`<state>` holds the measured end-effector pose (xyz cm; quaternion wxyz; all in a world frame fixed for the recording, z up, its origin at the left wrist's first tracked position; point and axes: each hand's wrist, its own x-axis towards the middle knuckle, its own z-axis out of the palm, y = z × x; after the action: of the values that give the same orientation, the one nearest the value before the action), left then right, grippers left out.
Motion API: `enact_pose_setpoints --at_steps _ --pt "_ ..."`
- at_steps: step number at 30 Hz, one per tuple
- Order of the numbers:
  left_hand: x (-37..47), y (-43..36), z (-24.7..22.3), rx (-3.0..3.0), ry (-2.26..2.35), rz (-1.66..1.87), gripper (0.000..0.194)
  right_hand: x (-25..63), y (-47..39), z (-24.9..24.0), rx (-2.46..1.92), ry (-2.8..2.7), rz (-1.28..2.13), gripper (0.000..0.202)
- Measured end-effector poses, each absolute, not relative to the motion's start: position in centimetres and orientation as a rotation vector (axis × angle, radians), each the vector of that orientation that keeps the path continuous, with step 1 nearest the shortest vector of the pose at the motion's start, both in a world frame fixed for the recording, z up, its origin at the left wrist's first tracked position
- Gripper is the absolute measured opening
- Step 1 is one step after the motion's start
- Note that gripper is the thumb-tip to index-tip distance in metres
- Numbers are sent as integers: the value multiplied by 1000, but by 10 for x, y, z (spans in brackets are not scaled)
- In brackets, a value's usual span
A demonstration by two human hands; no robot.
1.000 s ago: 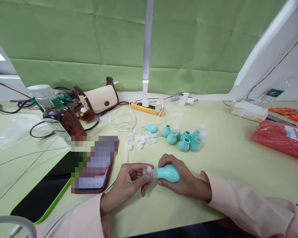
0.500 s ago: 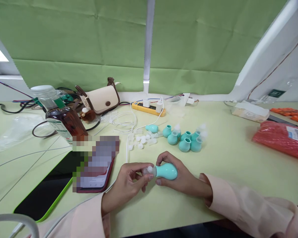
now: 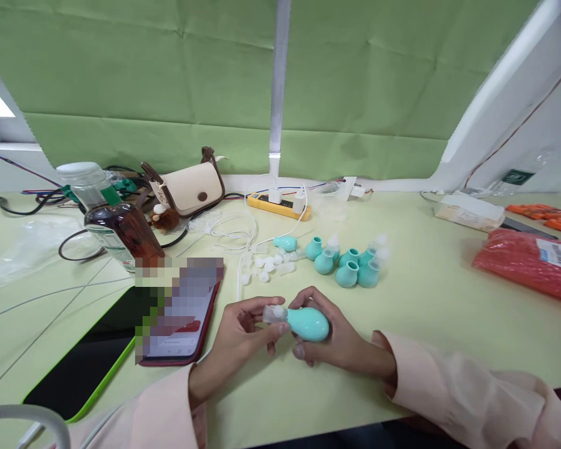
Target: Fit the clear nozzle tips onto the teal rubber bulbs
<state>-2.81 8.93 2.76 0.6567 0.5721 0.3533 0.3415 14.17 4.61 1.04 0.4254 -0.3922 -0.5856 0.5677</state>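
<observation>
A turquoise squeeze bulb [image 3: 310, 324] lies sideways between my hands above the table, its narrow neck to the left. A clear plastic nozzle [image 3: 275, 313] sits at that neck. My left hand [image 3: 244, 330] pinches the nozzle between thumb and fingers. Curled round the bulb's wide end is my right hand [image 3: 334, 337]. Beyond them stand several more turquoise bulbs [image 3: 347, 273], some topped with clear tips [image 3: 381, 248]. One bulb [image 3: 285, 243] rests on its side behind a scatter of small translucent plastic pieces [image 3: 266, 265].
Two phones [image 3: 86, 358] [image 3: 182, 324] lie left of my hands, with a brown bottle [image 3: 121, 231] behind. A handbag [image 3: 194, 189] and a yellow power strip [image 3: 279, 207] with white cables stand at the back. At right are a red package [image 3: 528, 262] and a tissue pack [image 3: 470, 212].
The bulb and nozzle have moved slightly left and the bulb's wide end has dipped a little. My right hand's fingers have shifted back along the bulb, loosening from its neck.
</observation>
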Motion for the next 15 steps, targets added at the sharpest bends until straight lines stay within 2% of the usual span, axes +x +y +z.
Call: enact_pose_setpoints --at_steps 3,8,15 --pt "-28 92 29 1245 788 796 22 140 44 13 -958 -1552 1336 44" --pt "-31 91 27 1372 854 921 16 146 54 24 -988 -1797 1050 28" --pt "-31 90 21 1639 828 1193 14 158 85 20 -1196 -2084 172 27"
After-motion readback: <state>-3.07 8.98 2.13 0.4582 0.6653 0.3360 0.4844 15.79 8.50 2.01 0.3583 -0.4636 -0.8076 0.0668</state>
